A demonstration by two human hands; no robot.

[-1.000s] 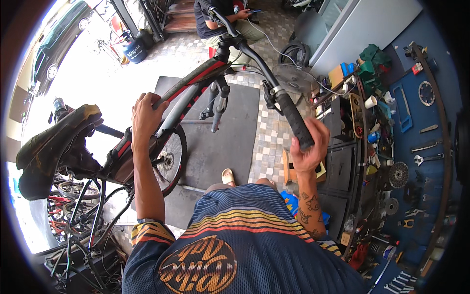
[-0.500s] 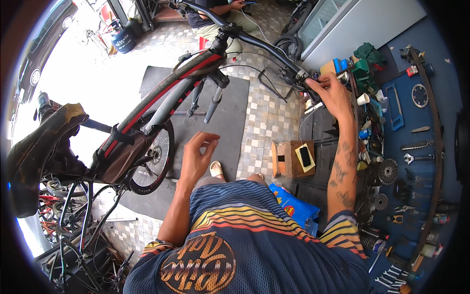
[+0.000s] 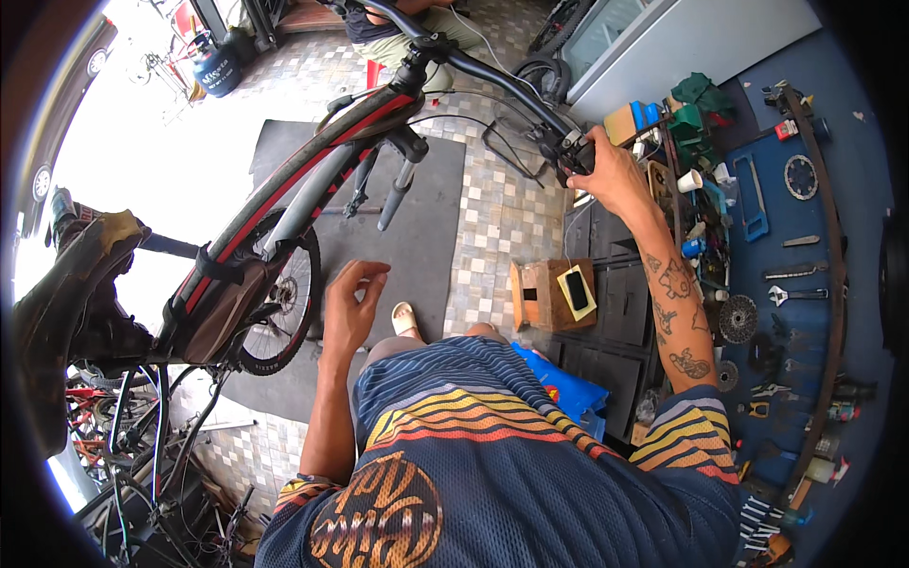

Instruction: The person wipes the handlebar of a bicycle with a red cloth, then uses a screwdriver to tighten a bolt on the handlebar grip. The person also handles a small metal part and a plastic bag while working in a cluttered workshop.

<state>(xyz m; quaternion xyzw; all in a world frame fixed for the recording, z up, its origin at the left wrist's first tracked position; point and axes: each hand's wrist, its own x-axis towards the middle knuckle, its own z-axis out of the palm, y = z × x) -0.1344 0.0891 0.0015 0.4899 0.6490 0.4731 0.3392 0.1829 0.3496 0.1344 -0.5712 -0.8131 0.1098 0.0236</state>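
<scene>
A bike with a black and red frame (image 3: pixel 312 151) stands across the left and middle, its worn saddle (image 3: pixel 80 275) near me at the far left. The black handlebar (image 3: pixel 502 80) reaches out toward my right. Around the handlebar's right end, by the brake lever and controls, my right hand (image 3: pixel 611 175) is closed; its fingertips are partly hidden. My left hand (image 3: pixel 350 303) hangs in the air beside the bike, below the fork leg (image 3: pixel 396 194). Its fingers are loosely curved, thumb apart, and it holds nothing.
To my right, a wooden box (image 3: pixel 554 303) carries a phone (image 3: pixel 576 290) on dark drawers (image 3: pixel 615 298). Tools hang on a blue board (image 3: pixel 772 256). A seated person (image 3: pixel 379 28) is beyond the handlebar. A dark mat (image 3: pixel 421 227) covers part of the tiled floor.
My right hand has closed around the handlebar end, having been raised beside it with fingers bent. My left hand stays in the air, a little farther left. The whole view has shifted slightly.
</scene>
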